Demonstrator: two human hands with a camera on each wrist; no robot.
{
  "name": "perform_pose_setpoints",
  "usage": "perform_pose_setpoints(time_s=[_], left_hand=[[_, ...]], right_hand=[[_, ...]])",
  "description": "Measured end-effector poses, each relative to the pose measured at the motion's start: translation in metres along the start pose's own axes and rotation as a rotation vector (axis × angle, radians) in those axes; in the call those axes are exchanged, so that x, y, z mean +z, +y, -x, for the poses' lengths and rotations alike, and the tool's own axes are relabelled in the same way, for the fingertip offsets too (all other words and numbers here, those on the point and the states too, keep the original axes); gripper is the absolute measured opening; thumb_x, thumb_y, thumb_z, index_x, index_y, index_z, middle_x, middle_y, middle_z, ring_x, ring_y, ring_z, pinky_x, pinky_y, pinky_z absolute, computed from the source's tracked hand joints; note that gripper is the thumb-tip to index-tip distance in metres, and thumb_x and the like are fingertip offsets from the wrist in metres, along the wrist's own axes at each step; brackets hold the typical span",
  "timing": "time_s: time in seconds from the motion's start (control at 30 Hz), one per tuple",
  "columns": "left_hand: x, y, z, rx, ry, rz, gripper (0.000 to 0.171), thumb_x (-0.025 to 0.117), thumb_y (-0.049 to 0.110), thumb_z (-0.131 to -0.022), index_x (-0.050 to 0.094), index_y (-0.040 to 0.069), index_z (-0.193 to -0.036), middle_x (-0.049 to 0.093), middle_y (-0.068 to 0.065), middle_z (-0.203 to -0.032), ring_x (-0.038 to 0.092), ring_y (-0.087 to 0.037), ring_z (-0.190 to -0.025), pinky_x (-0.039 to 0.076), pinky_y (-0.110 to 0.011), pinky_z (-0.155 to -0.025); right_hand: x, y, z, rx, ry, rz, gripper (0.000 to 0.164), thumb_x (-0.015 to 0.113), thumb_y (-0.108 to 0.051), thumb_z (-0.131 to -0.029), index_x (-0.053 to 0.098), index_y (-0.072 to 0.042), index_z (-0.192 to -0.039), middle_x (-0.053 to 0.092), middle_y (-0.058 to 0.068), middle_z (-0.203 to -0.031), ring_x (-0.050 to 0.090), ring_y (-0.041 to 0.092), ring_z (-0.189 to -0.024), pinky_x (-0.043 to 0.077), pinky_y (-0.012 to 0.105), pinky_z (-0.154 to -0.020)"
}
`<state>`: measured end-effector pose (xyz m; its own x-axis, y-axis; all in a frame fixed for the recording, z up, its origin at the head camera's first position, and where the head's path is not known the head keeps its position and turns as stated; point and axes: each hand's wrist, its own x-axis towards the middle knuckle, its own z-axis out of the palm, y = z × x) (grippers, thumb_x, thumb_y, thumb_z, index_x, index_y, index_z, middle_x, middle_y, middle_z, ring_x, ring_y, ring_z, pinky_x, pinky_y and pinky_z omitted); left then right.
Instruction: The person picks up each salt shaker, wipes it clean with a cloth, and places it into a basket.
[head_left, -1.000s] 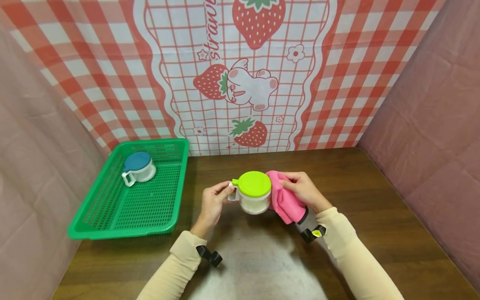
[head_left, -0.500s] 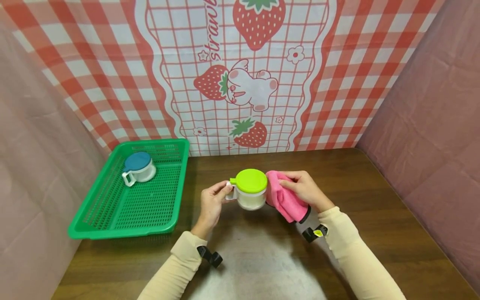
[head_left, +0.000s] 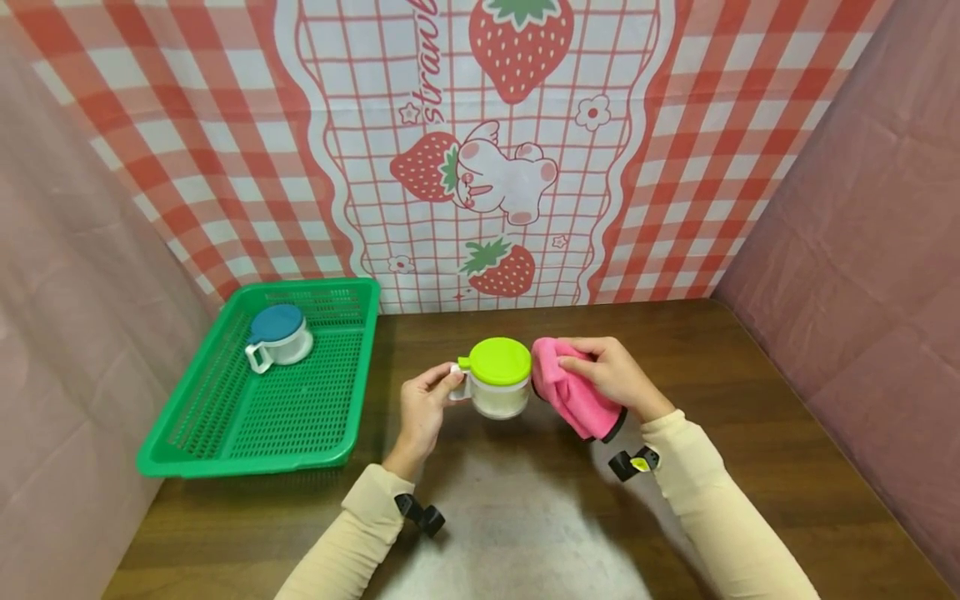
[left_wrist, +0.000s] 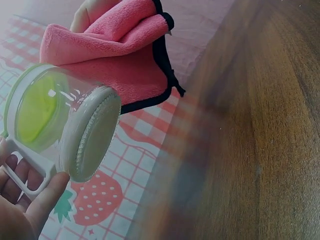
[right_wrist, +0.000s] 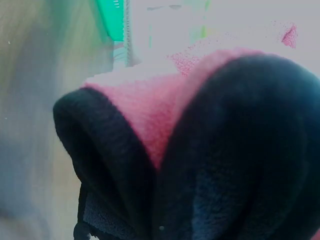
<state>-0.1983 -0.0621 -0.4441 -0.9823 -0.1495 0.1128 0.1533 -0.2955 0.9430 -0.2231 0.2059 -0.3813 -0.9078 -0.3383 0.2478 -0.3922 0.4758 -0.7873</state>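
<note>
A clear seasoning jar [head_left: 500, 398] with a lime-green lid and white handle hangs above the table. My left hand [head_left: 423, 408] grips it by the handle, with thumb and fingers about the white loop in the left wrist view. The jar's ribbed base [left_wrist: 97, 135] shows there, tilted toward the camera. To its right, my right hand [head_left: 618, 379] holds a bunched pink cloth [head_left: 573, 392] with black edging, close beside the jar's wall. In the right wrist view, folds of the cloth [right_wrist: 145, 110] cover most of the picture and hide the right hand.
A green plastic basket [head_left: 351, 417] stands on the left of the brown wooden table [head_left: 750, 467]. Inside it sits a similar jar with a blue lid [head_left: 277, 323]. A red-checked strawberry curtain [head_left: 480, 250] hangs along the back, with pink drapes [head_left: 847, 250] at both sides.
The jar has shifted slightly left and up, away from the cloth. The right hand with the cloth has moved a little to the right, leaving a small gap.
</note>
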Motion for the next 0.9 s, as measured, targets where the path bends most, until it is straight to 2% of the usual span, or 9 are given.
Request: perform_pose_setpoints(time_s=[0.13,0.47,0.63,0.8,0.9], left_hand=[[0.000,-0.001,0.000,0.007,0.004,-0.010,0.027,0.064,-0.006,-0.088,0.061,-0.021,-0.110,0.073,-0.011,-0.091,0.068,-0.006,-0.075,0.061,-0.035,-0.065],[0.001,-0.001,0.002,0.011,0.013,-0.022,0.027,0.064,-0.006,-0.088,0.061,-0.021,-0.110,0.073,-0.015,-0.092,0.068,-0.006,-0.074,0.061,-0.041,-0.069],[0.002,0.000,0.003,0.018,0.011,-0.027,0.027,0.064,-0.006,-0.088,0.062,-0.020,-0.110,0.072,-0.020,-0.096,0.068,-0.006,-0.075,0.061,-0.036,-0.066],[0.003,0.000,0.004,0.027,0.012,-0.039,0.026,0.064,-0.006,-0.088,0.062,-0.020,-0.110,0.071,-0.023,-0.097,0.068,-0.006,-0.075,0.060,-0.045,-0.070],[0.004,0.000,0.005,0.033,0.008,-0.055,0.026,0.064,-0.007,-0.088,0.062,-0.020,-0.109,0.071,-0.025,-0.098,0.068,-0.005,-0.074,0.060,-0.049,-0.071]], right_hand=[[-0.004,-0.006,-0.001,-0.011,-0.006,0.056,0.033,0.070,-0.011,-0.089,0.068,0.001,-0.119,0.071,0.021,-0.104,0.056,0.008,-0.070,0.048,0.020,-0.056],[-0.007,-0.016,-0.005,-0.094,-0.016,0.177,0.031,0.072,-0.013,-0.088,0.070,-0.002,-0.117,0.073,0.017,-0.104,0.054,0.008,-0.067,0.046,0.018,-0.055],[-0.008,-0.021,-0.007,-0.117,-0.012,0.204,0.033,0.074,-0.012,-0.086,0.070,-0.004,-0.117,0.073,0.015,-0.100,0.055,0.010,-0.065,0.047,0.020,-0.054],[-0.010,-0.027,-0.009,-0.133,-0.012,0.233,0.033,0.074,-0.014,-0.085,0.070,-0.005,-0.118,0.073,0.013,-0.099,0.056,0.012,-0.064,0.048,0.021,-0.053],[-0.011,-0.029,-0.010,-0.159,-0.014,0.266,0.033,0.074,-0.013,-0.086,0.071,-0.006,-0.118,0.074,0.012,-0.101,0.060,0.015,-0.070,0.050,0.023,-0.058]])
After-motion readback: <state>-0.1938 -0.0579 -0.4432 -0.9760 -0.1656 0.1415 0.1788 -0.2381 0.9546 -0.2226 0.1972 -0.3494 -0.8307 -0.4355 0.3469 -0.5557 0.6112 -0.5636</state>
